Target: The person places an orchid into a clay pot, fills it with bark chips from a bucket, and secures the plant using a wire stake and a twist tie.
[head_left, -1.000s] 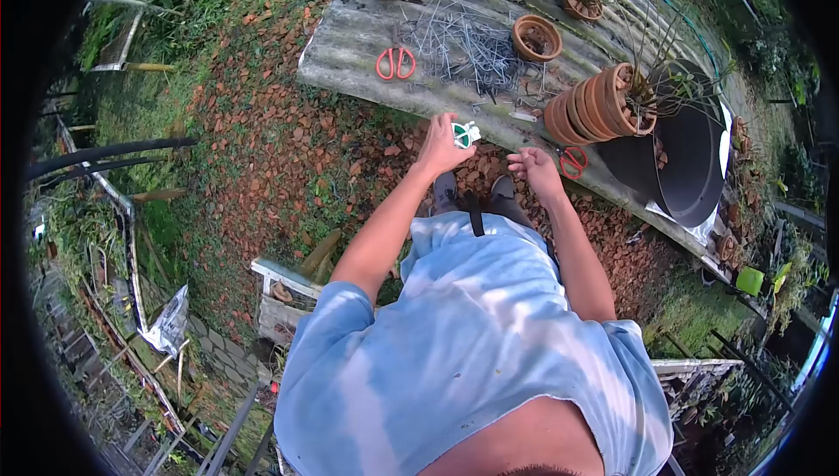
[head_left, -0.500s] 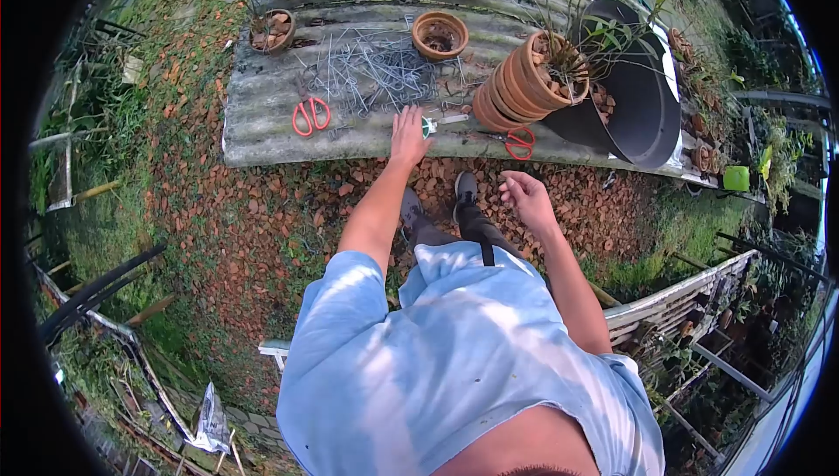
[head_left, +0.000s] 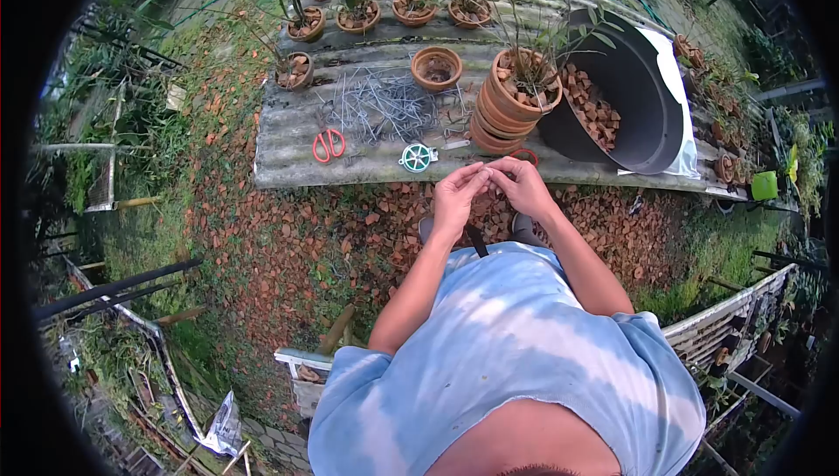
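Close together in the head view, the left hand (head_left: 454,201) and the right hand (head_left: 522,187) meet at their fingertips just in front of the near edge of a corrugated sheet tabletop (head_left: 288,172). Each has its thumb and fingers drawn into a narrow pinch; whether something thin is held between them is too small to tell. The green-and-white twist-tie reel (head_left: 418,158) lies near the tabletop's front edge, a little beyond the left hand and apart from it. Left of the reel is a pair of red-handled scissors (head_left: 329,145), and a red handle loop (head_left: 526,155) shows just beyond the right hand, partly hidden. Behind the reel spreads a tangled heap of metal wire hooks (head_left: 384,107), with a round terracotta pot (head_left: 436,69) just past its right side. Farther right stands a stack of terracotta pots (head_left: 500,119), the top one holding brick chunks and a thin-stemmed plant (head_left: 526,61). Beside the stack, a large black tub (head_left: 651,131) lies tipped on its side, with broken brick pieces (head_left: 590,109) inside. Several potted plants (head_left: 357,14) sit toward the back.
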Available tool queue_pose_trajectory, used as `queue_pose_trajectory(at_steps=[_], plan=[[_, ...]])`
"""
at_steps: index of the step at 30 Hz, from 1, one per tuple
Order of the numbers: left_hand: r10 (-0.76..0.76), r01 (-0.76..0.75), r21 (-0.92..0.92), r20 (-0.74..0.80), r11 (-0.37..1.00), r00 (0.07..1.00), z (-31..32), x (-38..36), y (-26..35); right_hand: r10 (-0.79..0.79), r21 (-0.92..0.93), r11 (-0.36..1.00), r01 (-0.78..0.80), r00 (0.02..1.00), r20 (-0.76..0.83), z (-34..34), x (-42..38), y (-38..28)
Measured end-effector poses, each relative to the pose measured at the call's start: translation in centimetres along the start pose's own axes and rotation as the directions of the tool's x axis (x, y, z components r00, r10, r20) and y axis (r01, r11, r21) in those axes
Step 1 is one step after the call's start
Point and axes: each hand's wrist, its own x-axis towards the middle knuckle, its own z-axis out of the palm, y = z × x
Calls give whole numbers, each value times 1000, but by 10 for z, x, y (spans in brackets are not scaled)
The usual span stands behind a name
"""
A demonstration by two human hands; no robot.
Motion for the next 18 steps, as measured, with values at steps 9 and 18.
queue_pose_trajectory(at_steps=[9,18], plan=[[262,-248,88,-265,965,928,114,5,-29,8,79,997,-10,1000,25,-116,-14,14],[409,-349,236,-292,907,865,178,13,-39,-62,341,939,52,998,21,-176,-13,30]])
